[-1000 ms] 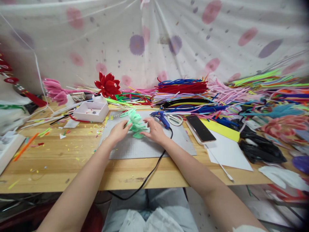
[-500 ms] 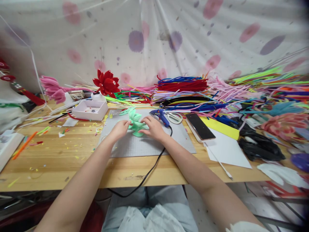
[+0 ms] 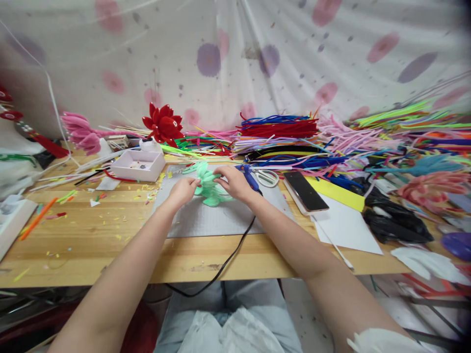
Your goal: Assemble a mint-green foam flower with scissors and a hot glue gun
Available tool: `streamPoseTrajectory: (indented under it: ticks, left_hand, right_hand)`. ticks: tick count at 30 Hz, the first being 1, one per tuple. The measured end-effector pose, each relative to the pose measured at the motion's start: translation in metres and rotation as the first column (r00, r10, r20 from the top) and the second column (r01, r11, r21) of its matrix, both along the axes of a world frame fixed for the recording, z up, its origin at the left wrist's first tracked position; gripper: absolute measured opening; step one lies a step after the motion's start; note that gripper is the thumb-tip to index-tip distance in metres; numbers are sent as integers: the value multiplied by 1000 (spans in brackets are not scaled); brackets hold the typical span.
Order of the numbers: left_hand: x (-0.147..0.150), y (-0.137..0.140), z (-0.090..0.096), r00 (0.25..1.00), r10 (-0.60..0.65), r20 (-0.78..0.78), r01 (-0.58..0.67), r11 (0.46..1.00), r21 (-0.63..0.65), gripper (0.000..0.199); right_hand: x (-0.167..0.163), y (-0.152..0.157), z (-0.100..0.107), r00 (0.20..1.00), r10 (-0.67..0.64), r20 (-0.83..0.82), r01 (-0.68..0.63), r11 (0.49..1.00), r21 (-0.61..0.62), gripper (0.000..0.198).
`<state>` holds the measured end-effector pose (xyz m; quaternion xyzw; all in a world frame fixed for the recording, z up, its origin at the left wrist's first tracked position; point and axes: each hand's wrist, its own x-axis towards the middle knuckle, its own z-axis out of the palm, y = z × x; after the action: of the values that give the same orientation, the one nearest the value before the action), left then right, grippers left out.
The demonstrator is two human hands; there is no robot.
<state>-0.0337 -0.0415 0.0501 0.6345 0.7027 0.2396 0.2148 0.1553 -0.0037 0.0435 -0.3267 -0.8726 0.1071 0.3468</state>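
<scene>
A mint-green pipe-cleaner flower (image 3: 209, 189) with looped petals is held between my hands, over the grey mat (image 3: 195, 223). My left hand (image 3: 185, 190) pinches its left side with thumb and forefinger. On the other side, my right hand (image 3: 234, 182) has its bent fingers on the upper right petals; part of the grip is hidden. Just behind my right hand lies a blue glue gun (image 3: 251, 177), its black cord running toward the table's front edge. White-handled scissors (image 3: 268, 178) rest to the right of the glue gun.
A white box (image 3: 139, 166) holding small bits stands at the left, near a red flower (image 3: 162, 123). Bundles of coloured pipe cleaners (image 3: 279, 128) line the back. To the right are a phone (image 3: 305, 190), white paper (image 3: 346, 225) and a black plastic bag (image 3: 399, 223).
My right hand has shifted up and its fingers have moved from the flower's right side onto its upper petals. The flower has turned slightly, while my left hand keeps its pinch.
</scene>
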Motion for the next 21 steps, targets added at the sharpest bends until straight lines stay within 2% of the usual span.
streamPoseTrajectory:
  ticks: [4,9,15,21]
  left_hand:
    - [0,1,-2,998,-39,39,38,999,6,40]
    - [0,3,-7,994,-112,0,112,993,36,43]
    - [2,1,-6,991,-10,-134,14,999,29,41]
    - [0,0,-5,994,-9,-110,13,999,30,38]
  right_hand:
    - [-1,5,1,998,-11,-65,5,996,-94,15]
    - [-2,8,0,992,-18,-122,3,992,-123,17]
    - [-7,8,5,991,-51,-124,33,989,-144,16]
    - [-14,4,11,990,-60,-130,42,989,-139,15]
